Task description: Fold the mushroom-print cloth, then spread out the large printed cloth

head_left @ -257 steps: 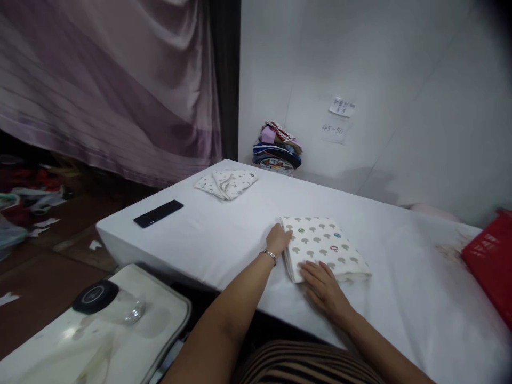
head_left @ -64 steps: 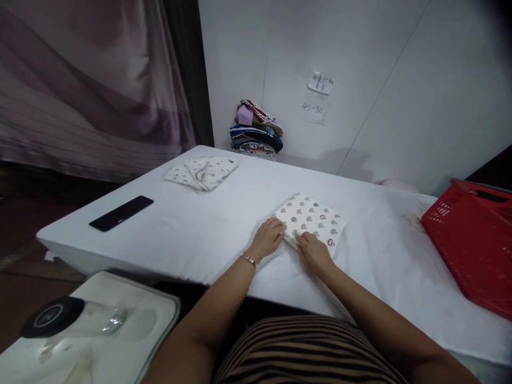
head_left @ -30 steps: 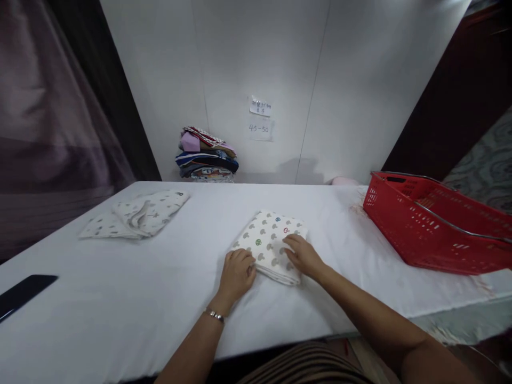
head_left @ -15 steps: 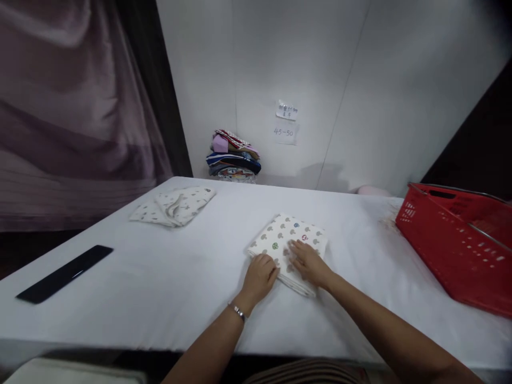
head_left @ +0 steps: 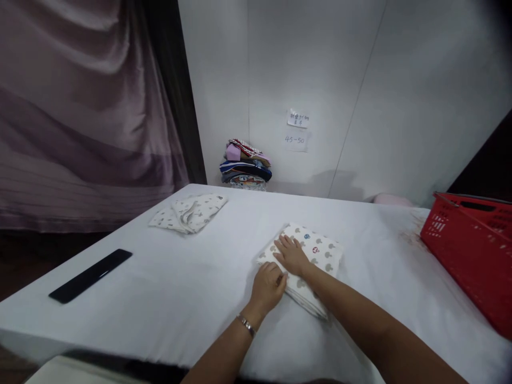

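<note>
A folded white cloth with a grey mushroom print [head_left: 320, 255] lies on the white table [head_left: 192, 288] in front of me. My right hand [head_left: 291, 255] lies flat on top of it, fingers stretched out and pressing down. My left hand [head_left: 269, 286] rests at the cloth's near left edge with its fingers curled against the fold; whether it pinches the fabric is hidden. A bracelet shows on my left wrist.
A second folded patterned cloth [head_left: 191, 212] lies at the table's far left. A black phone [head_left: 90, 275] sits near the left edge. A stack of folded colourful clothes [head_left: 245, 164] stands against the wall. A red plastic basket [head_left: 472, 250] is at the right.
My right hand slid up and left over the cloth's top. My left hand stays at the near edge. The camera shifted slightly, and the basket now sits further right in view.
</note>
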`<state>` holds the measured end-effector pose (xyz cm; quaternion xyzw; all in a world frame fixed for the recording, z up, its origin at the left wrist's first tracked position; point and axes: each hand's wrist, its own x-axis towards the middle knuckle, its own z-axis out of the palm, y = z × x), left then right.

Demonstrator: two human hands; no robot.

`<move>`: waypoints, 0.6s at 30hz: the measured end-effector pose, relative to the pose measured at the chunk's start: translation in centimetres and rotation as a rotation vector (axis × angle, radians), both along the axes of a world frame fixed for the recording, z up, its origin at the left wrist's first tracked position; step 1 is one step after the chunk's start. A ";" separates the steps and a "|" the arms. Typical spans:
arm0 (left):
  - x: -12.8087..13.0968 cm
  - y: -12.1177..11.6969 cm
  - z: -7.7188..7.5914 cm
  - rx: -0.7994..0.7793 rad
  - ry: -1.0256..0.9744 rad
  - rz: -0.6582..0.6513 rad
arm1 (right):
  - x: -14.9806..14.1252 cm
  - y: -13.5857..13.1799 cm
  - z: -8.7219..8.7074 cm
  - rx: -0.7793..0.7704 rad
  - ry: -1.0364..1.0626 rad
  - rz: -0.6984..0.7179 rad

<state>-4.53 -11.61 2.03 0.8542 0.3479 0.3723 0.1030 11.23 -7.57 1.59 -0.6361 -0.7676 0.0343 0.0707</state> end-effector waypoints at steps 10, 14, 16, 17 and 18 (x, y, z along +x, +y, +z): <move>1.9 2.4 -2.9 -0.087 0.092 0.266 | 1.9 1.6 1.5 -0.085 0.148 0.028; 1.6 2.0 -2.7 -0.163 0.099 0.246 | 6.6 3.6 3.2 -0.037 0.182 -0.176; 1.5 1.9 -2.2 -0.188 0.100 0.243 | 9.4 4.3 3.7 -0.076 0.193 -0.295; 1.6 1.8 -2.0 -0.193 0.101 0.245 | 10.7 4.5 3.7 -0.110 0.203 -0.338; 1.6 1.8 -1.9 -0.197 0.105 0.248 | 11.9 4.7 3.7 -0.145 0.214 -0.370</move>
